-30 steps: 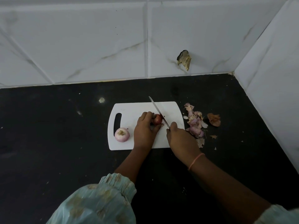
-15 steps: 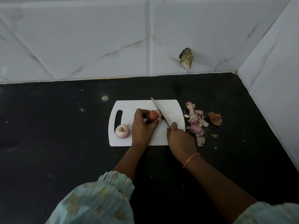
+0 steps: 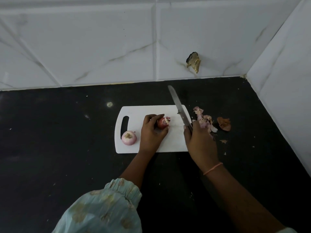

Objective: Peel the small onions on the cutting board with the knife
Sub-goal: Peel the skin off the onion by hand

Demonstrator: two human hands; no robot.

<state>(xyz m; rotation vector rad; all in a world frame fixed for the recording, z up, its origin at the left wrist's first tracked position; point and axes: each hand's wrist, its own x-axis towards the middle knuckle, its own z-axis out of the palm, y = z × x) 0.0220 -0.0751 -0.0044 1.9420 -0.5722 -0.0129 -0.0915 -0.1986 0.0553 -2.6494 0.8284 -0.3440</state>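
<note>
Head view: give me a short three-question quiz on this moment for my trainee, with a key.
1. True or false: the knife blade is touching the red onion.
2. Which hand grips the red onion?
A. left hand
B. right hand
3. Fill in: the pale peeled onion sits on the cutting board beside its ____ slot.

Key: 1 false, the blade is clear of it, to its right. 2 A. 3 handle.

Black bench (image 3: 50,148) with pale specks — white marbled wall tiles (image 3: 84,39) behind and at right; one tile chipped, brownish hole (image 3: 193,61) near the corner.
</note>
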